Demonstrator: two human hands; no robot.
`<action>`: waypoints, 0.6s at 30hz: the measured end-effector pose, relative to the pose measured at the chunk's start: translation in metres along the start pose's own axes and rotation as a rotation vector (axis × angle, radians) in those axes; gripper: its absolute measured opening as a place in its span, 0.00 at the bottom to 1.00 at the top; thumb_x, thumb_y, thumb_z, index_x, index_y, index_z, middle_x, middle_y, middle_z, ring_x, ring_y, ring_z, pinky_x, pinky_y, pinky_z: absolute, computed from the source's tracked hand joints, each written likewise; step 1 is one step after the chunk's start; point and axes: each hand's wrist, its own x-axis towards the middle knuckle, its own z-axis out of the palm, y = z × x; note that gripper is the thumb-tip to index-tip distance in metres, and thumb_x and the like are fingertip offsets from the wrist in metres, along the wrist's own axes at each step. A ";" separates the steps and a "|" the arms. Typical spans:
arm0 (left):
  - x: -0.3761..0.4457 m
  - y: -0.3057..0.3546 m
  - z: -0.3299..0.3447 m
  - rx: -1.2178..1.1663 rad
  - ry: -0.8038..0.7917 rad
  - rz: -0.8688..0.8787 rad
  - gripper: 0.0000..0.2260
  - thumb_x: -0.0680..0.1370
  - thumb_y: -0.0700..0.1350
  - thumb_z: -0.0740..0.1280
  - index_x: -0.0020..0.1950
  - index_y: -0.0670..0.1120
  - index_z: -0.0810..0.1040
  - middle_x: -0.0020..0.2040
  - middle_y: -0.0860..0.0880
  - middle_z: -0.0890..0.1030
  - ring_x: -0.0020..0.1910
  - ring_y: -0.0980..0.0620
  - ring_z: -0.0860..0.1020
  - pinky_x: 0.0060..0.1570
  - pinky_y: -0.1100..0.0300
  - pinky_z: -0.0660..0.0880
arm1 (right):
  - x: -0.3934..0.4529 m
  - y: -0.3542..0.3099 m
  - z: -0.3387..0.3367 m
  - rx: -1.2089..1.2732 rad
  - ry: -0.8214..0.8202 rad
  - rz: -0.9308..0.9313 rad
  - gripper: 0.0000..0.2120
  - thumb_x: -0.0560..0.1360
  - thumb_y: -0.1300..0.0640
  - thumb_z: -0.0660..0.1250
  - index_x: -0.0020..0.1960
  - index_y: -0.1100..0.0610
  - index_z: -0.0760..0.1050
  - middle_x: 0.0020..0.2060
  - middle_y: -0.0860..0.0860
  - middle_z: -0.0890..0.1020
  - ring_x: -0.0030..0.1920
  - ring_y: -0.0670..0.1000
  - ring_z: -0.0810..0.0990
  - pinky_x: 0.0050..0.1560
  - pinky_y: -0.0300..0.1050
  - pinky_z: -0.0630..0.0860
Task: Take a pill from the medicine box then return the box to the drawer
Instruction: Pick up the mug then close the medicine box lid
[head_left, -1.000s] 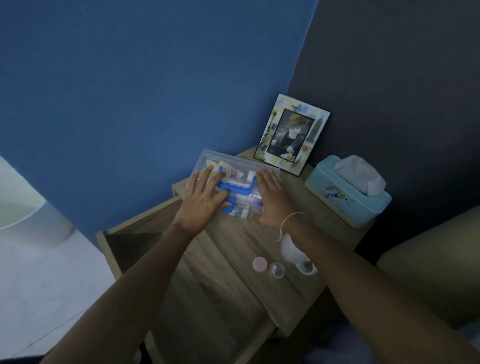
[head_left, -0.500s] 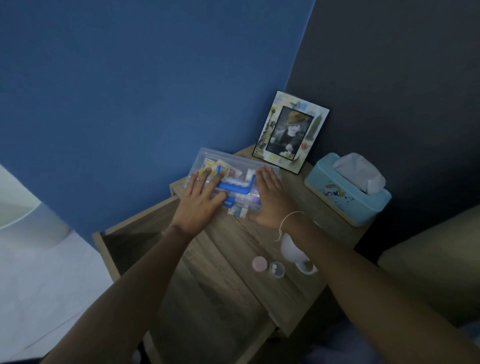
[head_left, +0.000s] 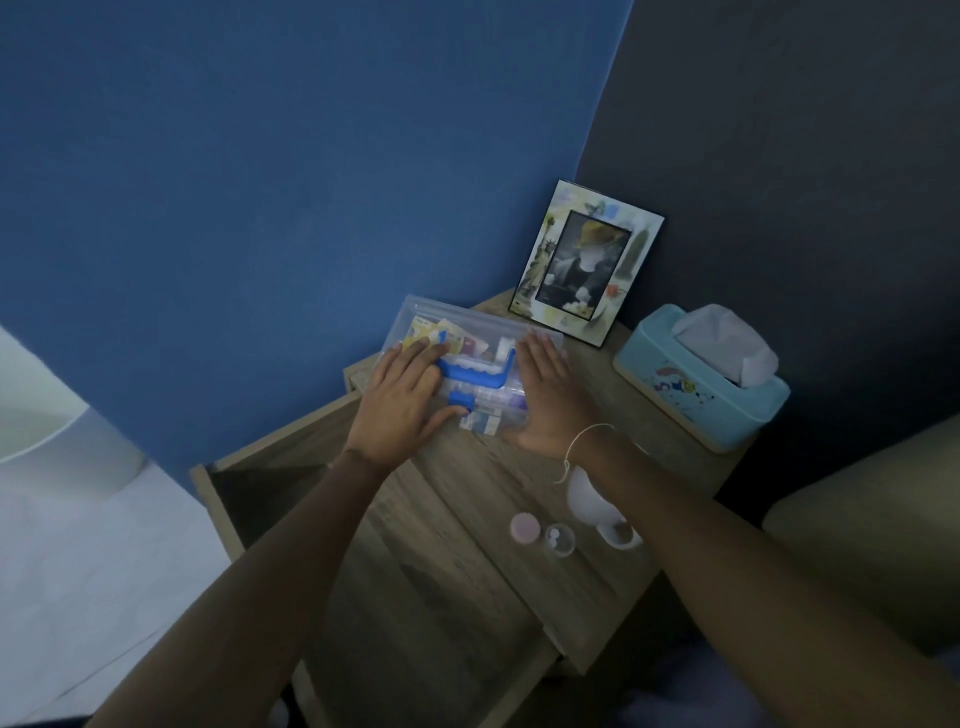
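A clear plastic medicine box (head_left: 480, 332) with a blue handle lies on the wooden nightstand (head_left: 467, 483) near the blue wall. My left hand (head_left: 402, 402) lies flat on the box's left part, thumb by the blue latch. My right hand (head_left: 548, 395) presses flat on its right part. Both palms rest on the lid with fingers spread. Below the left arm the drawer (head_left: 249, 488) stands pulled out, its inside dark. A small clear pill cup (head_left: 560, 539) with white pills and a pink cap (head_left: 524, 529) sit on the nightstand near my right forearm.
A picture frame (head_left: 584, 262) leans at the back corner. A light blue tissue box (head_left: 701, 379) stands at the right edge. A white cup (head_left: 597, 512) is partly hidden under my right wrist. A beige cushion (head_left: 872, 519) lies to the right, pale floor to the left.
Both hands stay flat on the medicine box; the left thumb has shifted slightly by the latch. The view has drifted a little; nothing else moved.
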 end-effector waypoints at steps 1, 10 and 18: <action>0.001 0.000 -0.001 -0.029 0.003 -0.010 0.22 0.77 0.61 0.58 0.55 0.43 0.75 0.67 0.45 0.76 0.69 0.44 0.72 0.72 0.47 0.62 | 0.000 0.000 0.000 0.001 0.003 0.000 0.51 0.71 0.44 0.70 0.78 0.62 0.41 0.79 0.58 0.43 0.78 0.56 0.39 0.73 0.47 0.33; 0.005 0.007 -0.003 -0.154 0.055 -0.095 0.15 0.75 0.58 0.66 0.46 0.46 0.73 0.63 0.46 0.79 0.65 0.45 0.74 0.68 0.48 0.66 | 0.000 0.001 0.001 0.015 0.012 0.000 0.51 0.71 0.42 0.69 0.78 0.62 0.41 0.79 0.59 0.43 0.78 0.57 0.39 0.74 0.48 0.33; 0.004 0.011 -0.010 -0.221 0.067 -0.140 0.19 0.75 0.61 0.62 0.52 0.46 0.72 0.60 0.47 0.78 0.61 0.46 0.74 0.63 0.55 0.62 | 0.001 -0.001 0.001 0.013 0.009 0.010 0.53 0.70 0.39 0.69 0.78 0.61 0.39 0.79 0.57 0.41 0.78 0.56 0.38 0.72 0.47 0.32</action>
